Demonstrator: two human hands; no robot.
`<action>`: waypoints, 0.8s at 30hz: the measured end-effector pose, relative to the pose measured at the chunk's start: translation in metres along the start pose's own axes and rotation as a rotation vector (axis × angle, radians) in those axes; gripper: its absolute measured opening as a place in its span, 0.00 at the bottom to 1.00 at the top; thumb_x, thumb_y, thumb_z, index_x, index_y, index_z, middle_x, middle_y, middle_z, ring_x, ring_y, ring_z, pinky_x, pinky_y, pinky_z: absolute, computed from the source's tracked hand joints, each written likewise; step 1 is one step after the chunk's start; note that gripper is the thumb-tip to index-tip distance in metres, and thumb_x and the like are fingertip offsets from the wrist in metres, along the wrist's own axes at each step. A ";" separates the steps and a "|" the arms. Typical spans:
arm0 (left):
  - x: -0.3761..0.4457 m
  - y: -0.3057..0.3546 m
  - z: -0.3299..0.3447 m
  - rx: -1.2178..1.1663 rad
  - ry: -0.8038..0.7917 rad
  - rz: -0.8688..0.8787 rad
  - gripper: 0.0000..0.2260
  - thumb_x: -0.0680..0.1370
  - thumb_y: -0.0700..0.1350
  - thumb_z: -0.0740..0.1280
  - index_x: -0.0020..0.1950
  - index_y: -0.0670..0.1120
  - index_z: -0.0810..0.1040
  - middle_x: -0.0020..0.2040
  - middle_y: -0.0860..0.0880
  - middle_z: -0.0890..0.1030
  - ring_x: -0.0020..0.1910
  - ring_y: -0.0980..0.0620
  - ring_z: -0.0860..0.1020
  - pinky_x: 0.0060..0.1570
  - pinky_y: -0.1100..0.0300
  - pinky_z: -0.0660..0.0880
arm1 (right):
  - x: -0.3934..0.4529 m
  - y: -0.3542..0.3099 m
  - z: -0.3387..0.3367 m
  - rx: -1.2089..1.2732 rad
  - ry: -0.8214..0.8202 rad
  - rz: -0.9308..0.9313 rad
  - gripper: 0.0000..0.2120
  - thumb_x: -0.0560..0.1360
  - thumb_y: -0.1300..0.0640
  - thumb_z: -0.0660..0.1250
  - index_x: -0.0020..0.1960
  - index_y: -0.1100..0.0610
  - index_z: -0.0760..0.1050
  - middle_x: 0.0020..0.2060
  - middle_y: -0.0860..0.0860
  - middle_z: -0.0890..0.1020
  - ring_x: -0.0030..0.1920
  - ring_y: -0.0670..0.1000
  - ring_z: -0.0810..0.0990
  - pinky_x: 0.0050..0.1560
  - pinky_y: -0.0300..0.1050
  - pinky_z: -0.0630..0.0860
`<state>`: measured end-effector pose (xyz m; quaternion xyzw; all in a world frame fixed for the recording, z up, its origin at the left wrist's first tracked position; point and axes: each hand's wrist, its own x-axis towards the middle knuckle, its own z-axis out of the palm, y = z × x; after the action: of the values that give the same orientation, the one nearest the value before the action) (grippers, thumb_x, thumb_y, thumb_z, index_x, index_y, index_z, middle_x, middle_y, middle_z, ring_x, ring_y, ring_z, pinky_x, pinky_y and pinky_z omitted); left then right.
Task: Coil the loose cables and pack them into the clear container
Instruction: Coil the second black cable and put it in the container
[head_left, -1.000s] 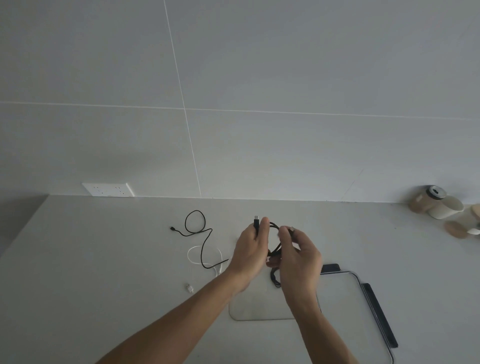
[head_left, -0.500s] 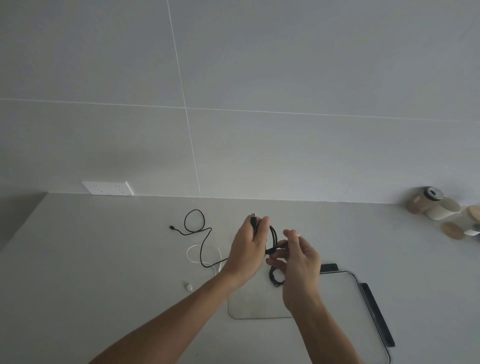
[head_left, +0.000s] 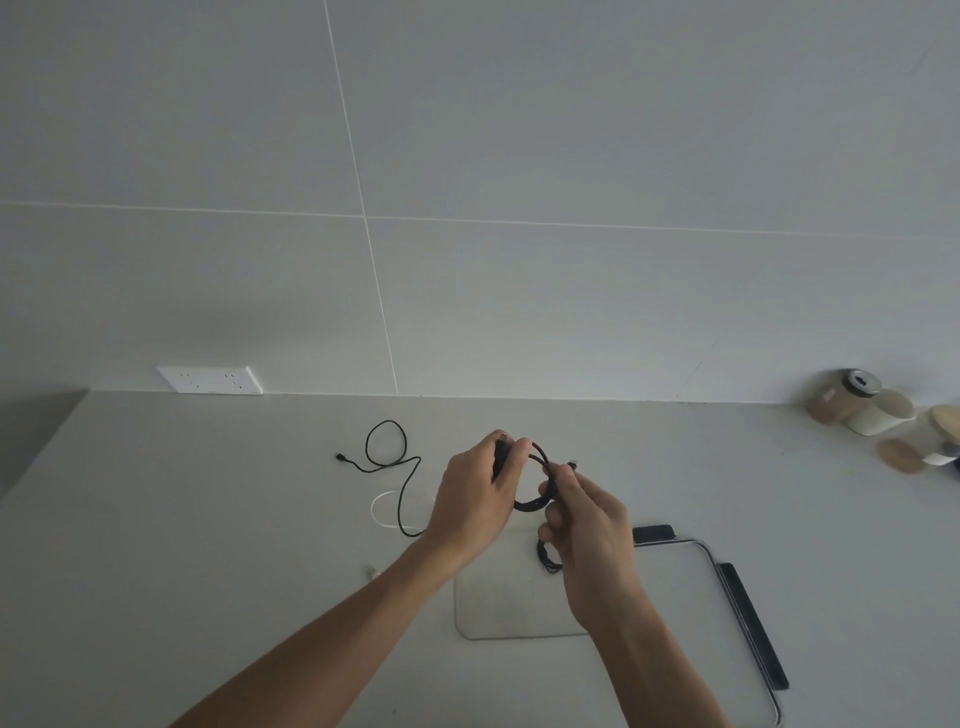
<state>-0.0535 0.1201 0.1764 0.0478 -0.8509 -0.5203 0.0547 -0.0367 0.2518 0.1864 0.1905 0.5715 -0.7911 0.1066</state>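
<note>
Above the counter I hold a thick black cable (head_left: 537, 500) wound into a loop. My left hand (head_left: 475, 499) grips the coil near its plug. My right hand (head_left: 584, 519) pinches the loop's right side, and a short tail (head_left: 548, 558) of the cable hangs below it. A thin black cable (head_left: 387, 457) lies loose on the counter to the left, crossing a white cable (head_left: 382, 512) that my left forearm partly hides. The clear container (head_left: 701, 551) sits low on the right, under my right forearm.
A clear lid or tray (head_left: 498, 608) lies flat beside the container, which has a black clip (head_left: 748, 618) on its right side. Wall sockets (head_left: 208, 380) sit at the counter's back left. Jars and cups (head_left: 862, 408) stand at the far right. A white plug (head_left: 371, 571) lies near my left forearm.
My right hand has moved up and right, drawing the black cable into a rounder, more open loop. Less of the cable hangs below it. The left hand kept its grip.
</note>
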 end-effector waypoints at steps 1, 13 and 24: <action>0.001 0.000 0.001 0.032 0.006 -0.022 0.20 0.83 0.57 0.61 0.37 0.46 0.72 0.28 0.49 0.71 0.28 0.53 0.67 0.32 0.56 0.68 | 0.001 0.000 0.001 0.019 0.018 0.003 0.12 0.83 0.58 0.66 0.47 0.65 0.82 0.35 0.52 0.77 0.28 0.48 0.66 0.28 0.40 0.69; 0.006 0.000 -0.011 0.082 -0.132 0.182 0.07 0.83 0.52 0.64 0.51 0.49 0.75 0.30 0.54 0.71 0.29 0.55 0.69 0.32 0.67 0.64 | 0.006 -0.001 -0.006 -0.203 -0.038 -0.100 0.12 0.84 0.58 0.63 0.51 0.63 0.81 0.36 0.52 0.79 0.26 0.51 0.69 0.28 0.45 0.69; 0.002 -0.002 0.001 -0.034 -0.129 -0.025 0.14 0.83 0.56 0.62 0.43 0.48 0.72 0.29 0.52 0.69 0.27 0.53 0.66 0.30 0.54 0.68 | 0.003 0.003 -0.003 -0.320 0.001 -0.164 0.11 0.84 0.58 0.62 0.48 0.60 0.82 0.35 0.52 0.82 0.22 0.50 0.70 0.27 0.43 0.69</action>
<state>-0.0552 0.1204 0.1741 0.0237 -0.8430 -0.5374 -0.0059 -0.0379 0.2539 0.1816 0.1241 0.7038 -0.6959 0.0707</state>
